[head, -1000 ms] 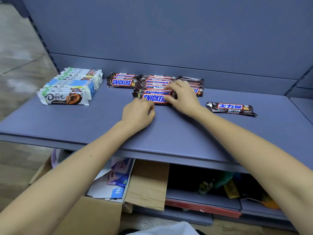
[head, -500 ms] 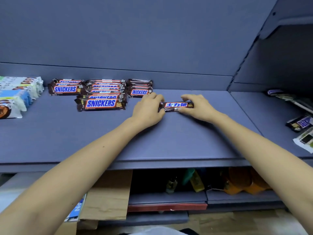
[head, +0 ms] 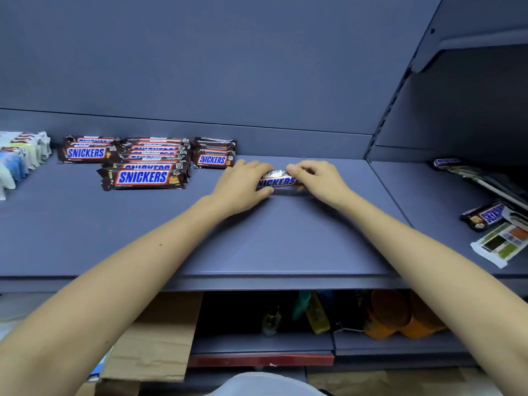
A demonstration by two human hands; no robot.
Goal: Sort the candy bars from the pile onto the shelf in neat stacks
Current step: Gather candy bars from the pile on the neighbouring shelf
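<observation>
A single Snickers bar (head: pixel 276 180) is tilted up on its edge on the blue-grey shelf (head: pixel 274 241), held at both ends. My left hand (head: pixel 243 187) grips its left end and my right hand (head: pixel 317 178) pinches its right end. To the left, Snickers bars lie in stacks (head: pixel 143 164), with a smaller stack (head: pixel 213 154) nearest my left hand. White and blue Dove bars (head: pixel 20 158) are lined up at the far left edge.
On the neighbouring shelf at right lie loose candy bars: a Snickers (head: pixel 485 217), another at the back (head: pixel 445 162) and a white-wrapped bar (head: pixel 503 244). Below the shelf are a cardboard box (head: pixel 154 338) and orange items (head: pixel 400 315).
The bar between my hands has been turned from its Chinese-label face to show the Snickers face, tilted up on edge. The view shifted slightly right from one second ago.
</observation>
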